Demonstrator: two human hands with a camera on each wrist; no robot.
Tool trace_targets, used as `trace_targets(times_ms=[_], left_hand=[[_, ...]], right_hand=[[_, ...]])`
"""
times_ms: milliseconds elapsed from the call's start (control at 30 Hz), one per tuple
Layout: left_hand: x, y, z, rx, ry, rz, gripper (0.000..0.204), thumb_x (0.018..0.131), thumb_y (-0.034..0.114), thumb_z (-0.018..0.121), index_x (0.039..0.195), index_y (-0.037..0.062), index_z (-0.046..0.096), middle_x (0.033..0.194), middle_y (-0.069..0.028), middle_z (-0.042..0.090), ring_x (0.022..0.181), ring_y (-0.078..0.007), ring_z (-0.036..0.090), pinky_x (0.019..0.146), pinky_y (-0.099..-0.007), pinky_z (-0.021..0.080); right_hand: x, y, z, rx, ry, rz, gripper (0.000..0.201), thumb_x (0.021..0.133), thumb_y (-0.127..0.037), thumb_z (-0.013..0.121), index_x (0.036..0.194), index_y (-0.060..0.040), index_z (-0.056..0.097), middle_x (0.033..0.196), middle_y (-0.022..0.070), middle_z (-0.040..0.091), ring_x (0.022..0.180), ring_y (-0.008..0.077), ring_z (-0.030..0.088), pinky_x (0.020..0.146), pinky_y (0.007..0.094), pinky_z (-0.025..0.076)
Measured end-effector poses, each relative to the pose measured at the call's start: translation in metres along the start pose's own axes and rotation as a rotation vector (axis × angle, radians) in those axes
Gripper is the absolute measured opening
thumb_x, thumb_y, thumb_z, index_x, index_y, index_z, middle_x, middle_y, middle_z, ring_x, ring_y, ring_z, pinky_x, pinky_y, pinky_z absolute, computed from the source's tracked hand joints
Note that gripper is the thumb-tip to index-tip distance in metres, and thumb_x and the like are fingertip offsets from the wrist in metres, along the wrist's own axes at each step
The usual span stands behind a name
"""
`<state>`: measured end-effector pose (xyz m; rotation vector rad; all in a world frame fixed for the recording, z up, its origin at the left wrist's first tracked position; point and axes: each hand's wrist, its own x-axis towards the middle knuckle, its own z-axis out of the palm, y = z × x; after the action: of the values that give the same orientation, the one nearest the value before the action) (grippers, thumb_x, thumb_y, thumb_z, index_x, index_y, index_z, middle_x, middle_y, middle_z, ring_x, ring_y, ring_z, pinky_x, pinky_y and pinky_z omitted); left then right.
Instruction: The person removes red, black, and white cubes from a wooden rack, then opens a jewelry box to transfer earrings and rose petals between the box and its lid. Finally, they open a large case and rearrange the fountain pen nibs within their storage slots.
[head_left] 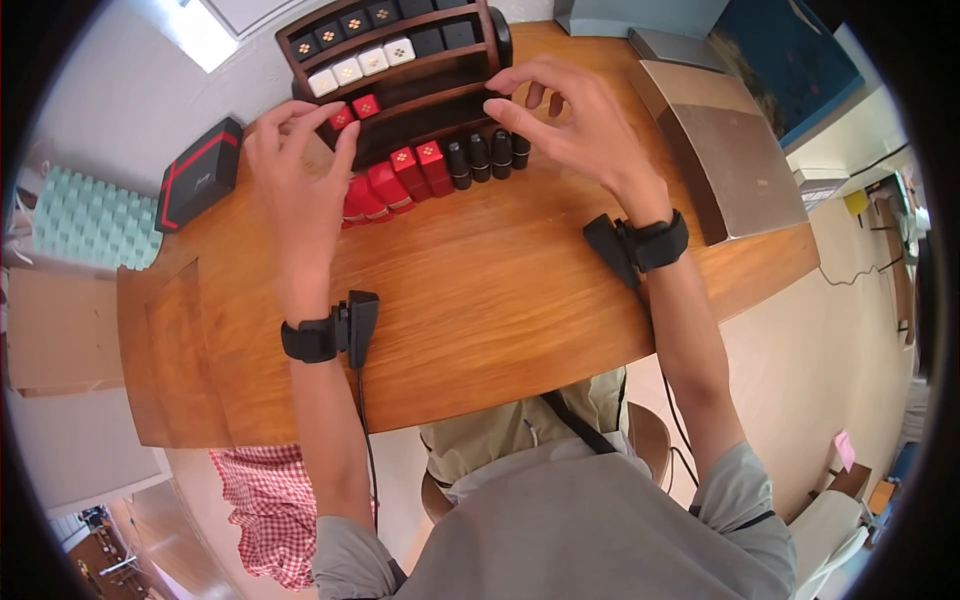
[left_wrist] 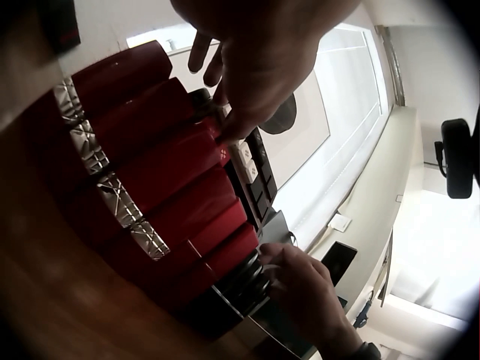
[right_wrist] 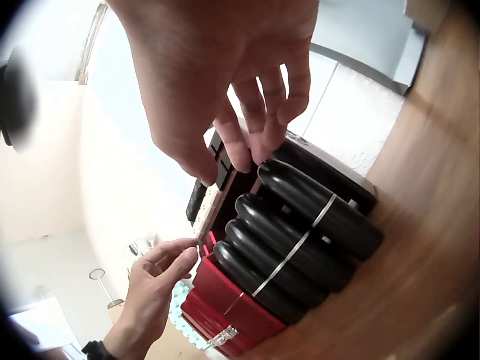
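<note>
At the left end of a dark wooden tiered rack [head_left: 440, 98], my left hand [head_left: 300, 165] pinches a red lipstick [head_left: 341, 117] with a gold emblem between thumb and forefinger. Beside it on the same tier is another red lipstick [head_left: 366, 105]. My right hand [head_left: 575, 125] hovers by the rack's right end, its fingers loosely bent with nothing between them. Below that hand stand several rounded black tubes [right_wrist: 289, 251] with silver bands. Several red lipsticks [left_wrist: 161, 146] with patterned silver bands stand in front of the rack, nearer my left hand.
Higher tiers carry white lipsticks [head_left: 373, 61] and black ones [head_left: 328, 34]. To the left lie a black box with red ribbon [head_left: 200, 172] and mint bubbled packaging [head_left: 95, 218]. A brown cardboard box [head_left: 715, 150] stands to the right on the wooden table [head_left: 480, 290].
</note>
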<state>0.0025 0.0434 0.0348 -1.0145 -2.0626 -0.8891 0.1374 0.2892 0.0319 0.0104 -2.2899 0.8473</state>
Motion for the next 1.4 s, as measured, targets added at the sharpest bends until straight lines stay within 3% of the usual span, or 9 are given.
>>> trace_targets(times_ms=[300, 367, 467, 900, 1000, 1100, 1200, 1267, 1400], left_hand=[[-0.003, -0.015, 0.004, 0.016, -0.05, -0.039, 0.032, 0.086, 0.019, 0.082, 0.118, 0.0161, 0.076, 0.11, -0.0053, 0.058, 0.108, -0.0267, 0.054, 0.097, -0.0381, 0.045], [-0.003, -0.017, 0.006, 0.012, 0.013, 0.042, 0.031, 0.082, 0.013, 0.082, 0.113, 0.015, 0.077, 0.107, -0.0045, 0.059, 0.099, -0.0259, 0.054, 0.087, -0.0385, 0.047], [-0.004, -0.017, 0.007, 0.004, -0.013, -0.002, 0.03, 0.085, 0.015, 0.081, 0.115, 0.0157, 0.076, 0.108, -0.0053, 0.059, 0.106, -0.0272, 0.055, 0.095, -0.0379, 0.046], [-0.002, -0.01, 0.008, -0.183, 0.013, 0.074, 0.021, 0.091, 0.013, 0.075, 0.11, 0.0071, 0.07, 0.116, -0.0083, 0.067, 0.112, -0.0315, 0.059, 0.094, -0.0404, 0.048], [-0.001, -0.011, 0.009, -0.248, -0.022, 0.038, 0.021, 0.091, 0.011, 0.074, 0.111, 0.0061, 0.068, 0.116, -0.0095, 0.069, 0.111, -0.032, 0.061, 0.096, -0.0405, 0.048], [-0.002, -0.013, 0.01, -0.221, 0.0, 0.092, 0.024, 0.091, 0.01, 0.074, 0.114, 0.0081, 0.069, 0.114, -0.0036, 0.068, 0.102, -0.0199, 0.063, 0.081, -0.0315, 0.046], [-0.001, -0.008, 0.007, -0.238, -0.037, 0.043, 0.021, 0.092, 0.01, 0.073, 0.111, 0.0057, 0.067, 0.115, -0.0101, 0.069, 0.11, -0.0324, 0.061, 0.096, -0.0411, 0.048], [0.0, -0.008, 0.007, -0.23, 0.028, 0.102, 0.025, 0.092, 0.007, 0.073, 0.116, 0.007, 0.069, 0.114, -0.0038, 0.069, 0.099, -0.0188, 0.061, 0.081, -0.0311, 0.045], [0.001, 0.002, 0.003, -0.319, 0.104, 0.106, 0.025, 0.092, 0.006, 0.073, 0.116, 0.0058, 0.068, 0.112, -0.0035, 0.068, 0.093, -0.0166, 0.06, 0.081, -0.0294, 0.045]], right_hand=[[0.031, -0.053, 0.047, -0.1, 0.025, -0.265, 0.021, 0.086, -0.018, 0.077, 0.105, -0.0102, 0.077, 0.102, 0.0053, 0.069, 0.093, 0.0265, 0.069, 0.079, 0.0401, 0.056], [0.038, -0.061, 0.057, -0.202, 0.033, -0.316, 0.021, 0.083, -0.015, 0.078, 0.104, -0.0101, 0.077, 0.101, 0.0054, 0.067, 0.102, 0.0274, 0.066, 0.084, 0.042, 0.055], [0.043, -0.057, 0.069, -0.357, 0.04, -0.356, 0.028, 0.084, -0.019, 0.081, 0.112, -0.0139, 0.076, 0.105, 0.0015, 0.066, 0.097, 0.0268, 0.067, 0.078, 0.0412, 0.056], [0.037, -0.045, 0.073, -0.224, 0.044, -0.287, 0.018, 0.086, -0.013, 0.076, 0.104, -0.012, 0.074, 0.104, 0.0016, 0.068, 0.089, 0.0292, 0.071, 0.071, 0.042, 0.057], [0.038, -0.039, 0.071, -0.228, 0.04, -0.333, 0.023, 0.086, -0.013, 0.077, 0.109, -0.0146, 0.074, 0.106, -0.0013, 0.069, 0.076, 0.0198, 0.07, 0.065, 0.0347, 0.055], [0.04, -0.042, 0.07, -0.239, 0.03, -0.33, 0.024, 0.086, -0.014, 0.078, 0.11, -0.0155, 0.074, 0.104, -0.0011, 0.071, 0.077, 0.0195, 0.07, 0.065, 0.0343, 0.055], [0.04, -0.044, 0.069, -0.236, 0.001, -0.299, 0.023, 0.087, -0.017, 0.076, 0.11, -0.014, 0.074, 0.105, 0.0018, 0.072, 0.09, 0.0285, 0.071, 0.072, 0.0401, 0.058], [0.038, -0.039, 0.069, -0.224, 0.072, -0.376, 0.028, 0.086, -0.015, 0.078, 0.114, -0.0188, 0.075, 0.107, -0.0021, 0.072, 0.081, 0.0192, 0.071, 0.067, 0.0319, 0.057], [0.028, -0.036, 0.054, -0.192, 0.16, -0.489, 0.03, 0.087, -0.012, 0.078, 0.116, -0.017, 0.075, 0.11, 0.0001, 0.072, 0.085, 0.0184, 0.072, 0.071, 0.0305, 0.059]])
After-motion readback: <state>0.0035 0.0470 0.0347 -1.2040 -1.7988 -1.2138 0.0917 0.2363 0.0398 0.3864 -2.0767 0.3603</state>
